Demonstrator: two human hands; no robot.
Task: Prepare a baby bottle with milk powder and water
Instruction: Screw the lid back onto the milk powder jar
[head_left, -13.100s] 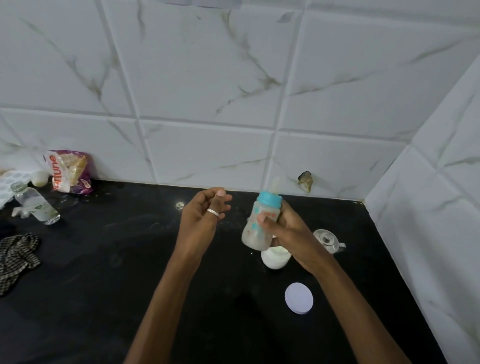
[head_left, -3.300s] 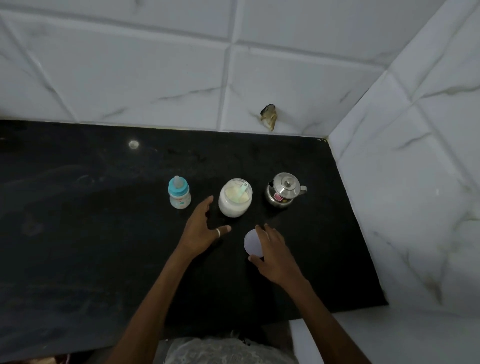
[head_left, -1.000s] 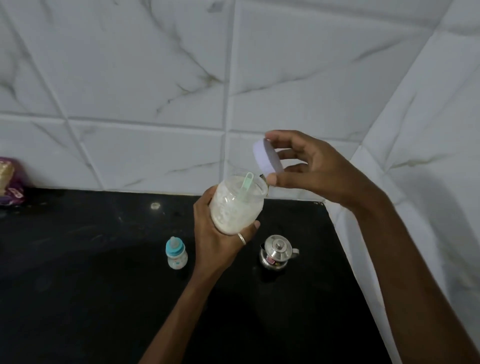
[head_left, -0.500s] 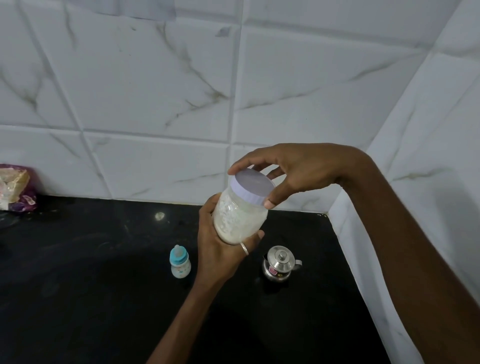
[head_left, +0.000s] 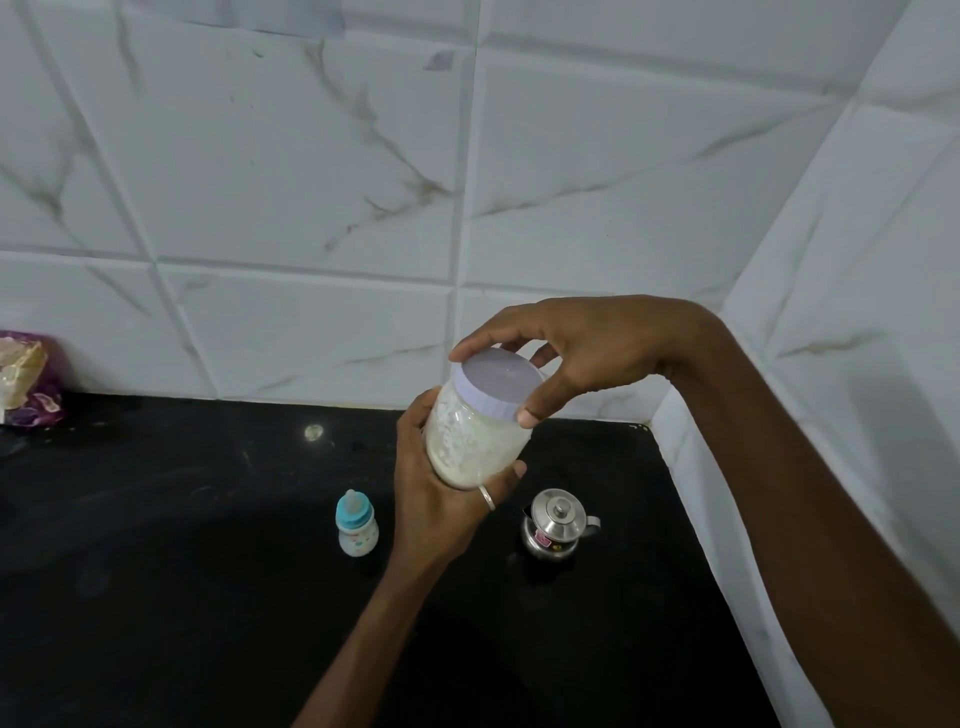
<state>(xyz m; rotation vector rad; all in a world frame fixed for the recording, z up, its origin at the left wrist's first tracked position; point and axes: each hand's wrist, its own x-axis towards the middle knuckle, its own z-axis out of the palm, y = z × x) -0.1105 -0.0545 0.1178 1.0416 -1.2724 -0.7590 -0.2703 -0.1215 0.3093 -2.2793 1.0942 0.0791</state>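
Veined glossy tiles (head_left: 311, 182) back a black counter (head_left: 182, 597). The left hand (head_left: 431, 512) wraps the clear round powder jar (head_left: 475, 441), held raised; the right hand (head_left: 597, 348) pinches its ribbed white lid (head_left: 498, 382). A steel pot (head_left: 556, 527) stands at the jar's 5 o'clock, the teal-collared baby bottle (head_left: 357, 525) at 7.

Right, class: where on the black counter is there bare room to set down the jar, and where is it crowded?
Widest bare patch: the counter between the snack packet and the baby bottle. Also the near strip in front of the bottle and steel pot. Tightest: between bottle and pot, partly hidden by the left hand gripping the jar.
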